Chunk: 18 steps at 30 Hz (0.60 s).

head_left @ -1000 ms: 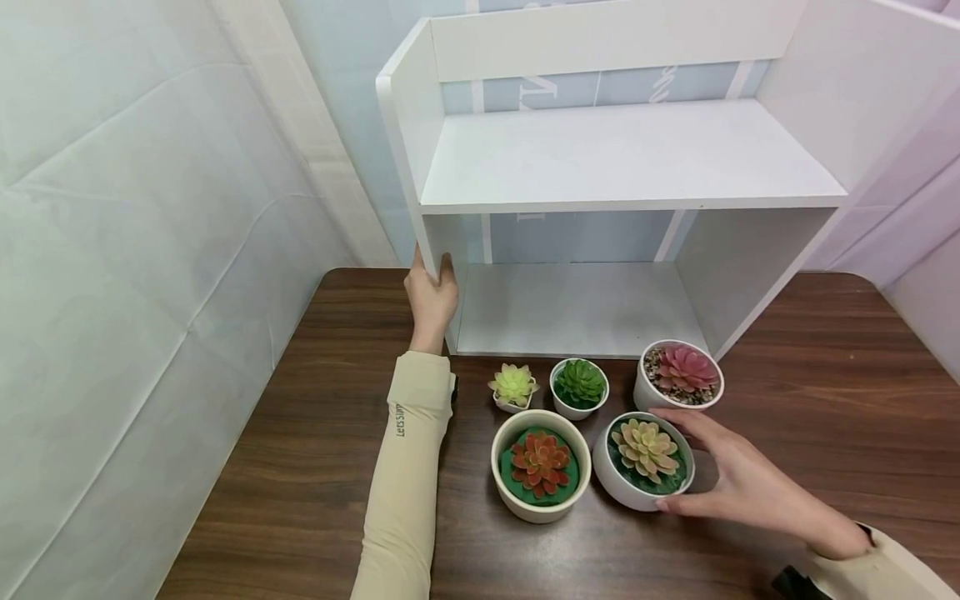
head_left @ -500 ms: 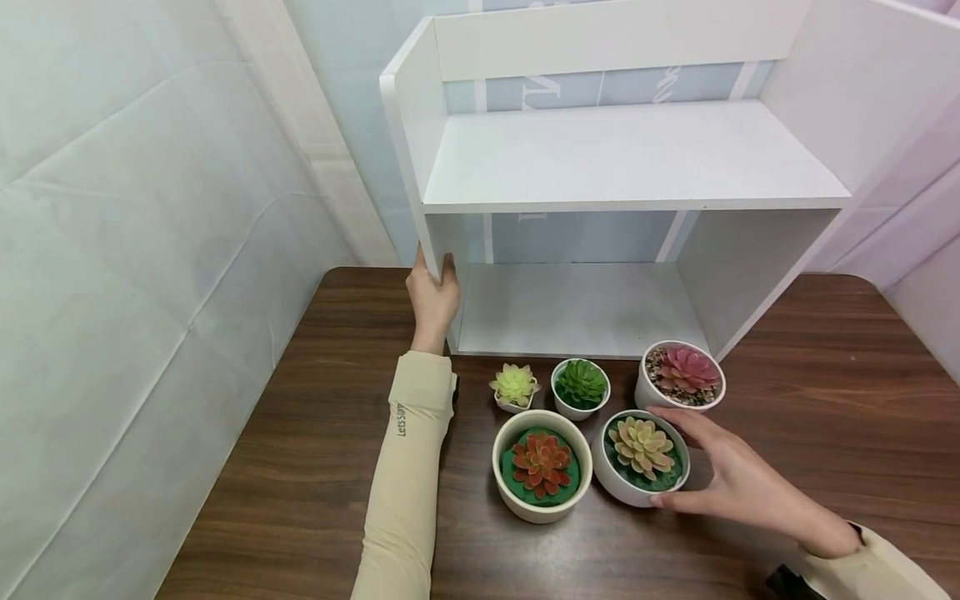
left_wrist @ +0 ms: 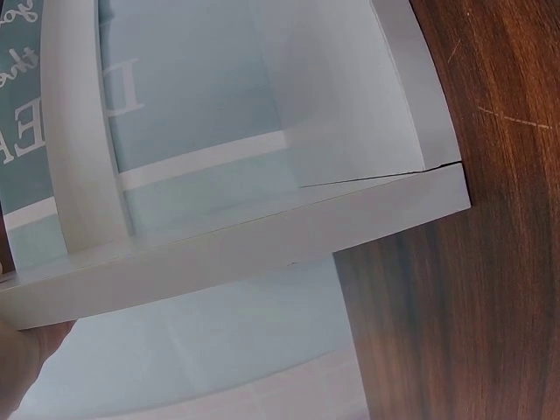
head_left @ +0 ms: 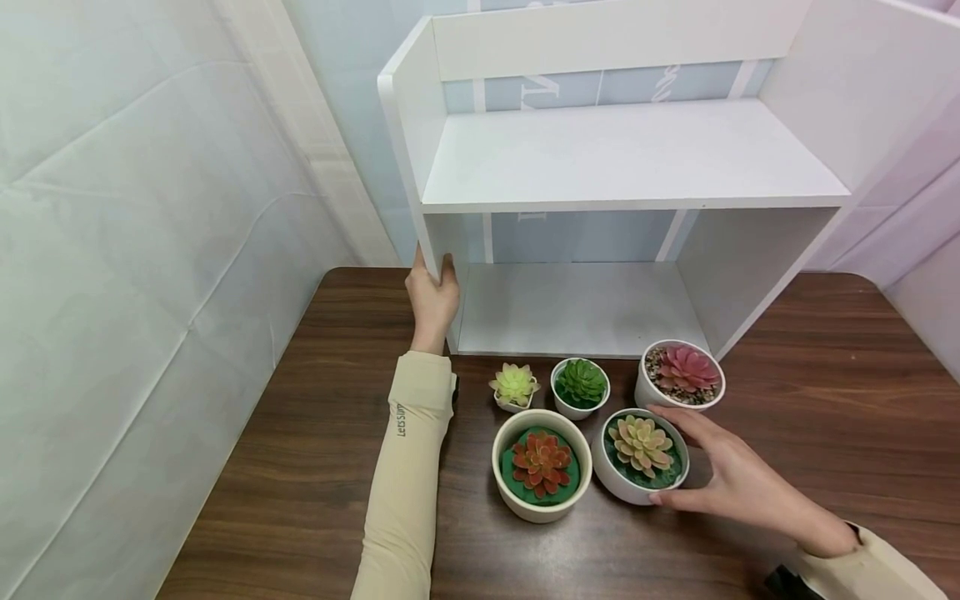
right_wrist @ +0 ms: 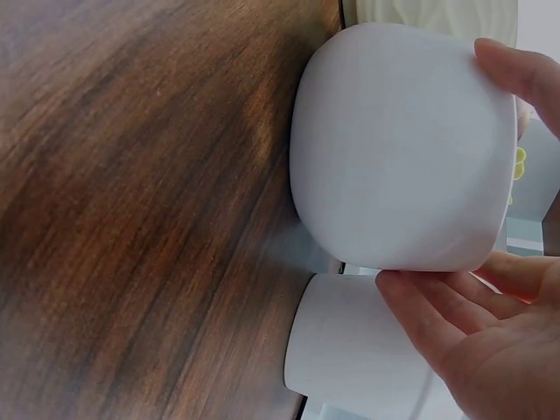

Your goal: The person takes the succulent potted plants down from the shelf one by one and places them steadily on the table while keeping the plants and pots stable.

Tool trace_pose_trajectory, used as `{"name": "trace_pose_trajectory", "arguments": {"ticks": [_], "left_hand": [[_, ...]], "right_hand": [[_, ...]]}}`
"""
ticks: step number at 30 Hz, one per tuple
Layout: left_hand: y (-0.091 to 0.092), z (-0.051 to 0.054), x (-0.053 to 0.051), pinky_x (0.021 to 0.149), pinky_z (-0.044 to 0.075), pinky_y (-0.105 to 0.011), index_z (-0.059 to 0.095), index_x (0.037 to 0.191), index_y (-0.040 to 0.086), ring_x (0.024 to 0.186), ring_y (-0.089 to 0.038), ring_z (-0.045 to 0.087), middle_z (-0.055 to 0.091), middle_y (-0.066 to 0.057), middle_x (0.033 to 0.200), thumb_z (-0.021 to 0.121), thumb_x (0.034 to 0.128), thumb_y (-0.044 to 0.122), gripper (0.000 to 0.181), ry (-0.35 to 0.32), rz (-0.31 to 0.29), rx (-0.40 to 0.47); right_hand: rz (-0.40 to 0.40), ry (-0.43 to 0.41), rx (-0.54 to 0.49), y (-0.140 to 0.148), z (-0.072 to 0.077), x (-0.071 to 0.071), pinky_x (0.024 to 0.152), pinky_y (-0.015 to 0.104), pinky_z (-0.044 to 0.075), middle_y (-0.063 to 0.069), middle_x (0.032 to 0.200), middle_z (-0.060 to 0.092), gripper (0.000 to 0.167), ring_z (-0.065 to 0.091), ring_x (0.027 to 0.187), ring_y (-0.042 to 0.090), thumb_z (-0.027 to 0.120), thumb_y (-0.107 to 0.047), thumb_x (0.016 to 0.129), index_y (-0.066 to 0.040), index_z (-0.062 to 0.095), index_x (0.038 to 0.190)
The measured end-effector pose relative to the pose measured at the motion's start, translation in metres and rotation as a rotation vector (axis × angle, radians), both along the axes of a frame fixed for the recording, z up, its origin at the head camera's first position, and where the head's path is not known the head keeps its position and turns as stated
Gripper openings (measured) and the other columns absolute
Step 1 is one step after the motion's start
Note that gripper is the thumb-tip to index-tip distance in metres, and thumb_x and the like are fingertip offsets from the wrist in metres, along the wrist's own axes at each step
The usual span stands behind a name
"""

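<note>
My left hand [head_left: 433, 302] grips the front edge of the white shelf's left side panel, thumb on the inner side; in the left wrist view only part of that hand [left_wrist: 19, 363] shows below the panel. With thumb and fingers on opposite sides, my right hand [head_left: 731, 479] holds a round white pot [head_left: 628, 486] bearing a peach-yellow succulent [head_left: 642, 447]. The right wrist view shows this pot [right_wrist: 402, 149] on the table between thumb and fingers. Left of it stands a cream pot [head_left: 536, 510] with a red succulent [head_left: 542, 463].
Behind these, a pale-green succulent [head_left: 513, 384], a dark-green one [head_left: 580, 383] and a pink one [head_left: 686, 368] stand in white pots before the two-level white shelf [head_left: 633, 158]. The brown wooden table [head_left: 300, 467] meets a white cloth [head_left: 135, 250] at left.
My right hand and the pot with the peach-yellow succulent have shifted slightly left and back, close against the cream pot. My left hand stays on the shelf's side panel.
</note>
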<state>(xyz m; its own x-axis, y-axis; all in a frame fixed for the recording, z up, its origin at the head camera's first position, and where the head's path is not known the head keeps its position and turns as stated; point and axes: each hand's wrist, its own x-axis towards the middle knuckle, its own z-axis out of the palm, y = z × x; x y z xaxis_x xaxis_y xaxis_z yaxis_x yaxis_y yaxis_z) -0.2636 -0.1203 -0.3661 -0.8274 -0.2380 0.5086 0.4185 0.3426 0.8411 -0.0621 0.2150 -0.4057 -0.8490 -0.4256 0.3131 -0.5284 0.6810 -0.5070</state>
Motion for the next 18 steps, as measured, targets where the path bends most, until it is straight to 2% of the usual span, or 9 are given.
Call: {"name": "trace_pose_trajectory", "arguments": {"ticks": [18], "left_hand": [[0.0,-0.0008,0.0,0.097,0.046,-0.049,0.051,0.133,0.0,0.121,-0.038,0.055,0.059,-0.024,0.127,0.05,0.0961,0.002,0.037,-0.007,-0.005,0.013]], "right_hand": [[0.025,-0.027,-0.028,0.0006,-0.0026,0.0013,0.097,-0.001,0.019,0.01,0.136,0.051,0.096,0.031,0.127,-0.012,0.091,-0.034,0.061,-0.008,0.045,0.141]]}}
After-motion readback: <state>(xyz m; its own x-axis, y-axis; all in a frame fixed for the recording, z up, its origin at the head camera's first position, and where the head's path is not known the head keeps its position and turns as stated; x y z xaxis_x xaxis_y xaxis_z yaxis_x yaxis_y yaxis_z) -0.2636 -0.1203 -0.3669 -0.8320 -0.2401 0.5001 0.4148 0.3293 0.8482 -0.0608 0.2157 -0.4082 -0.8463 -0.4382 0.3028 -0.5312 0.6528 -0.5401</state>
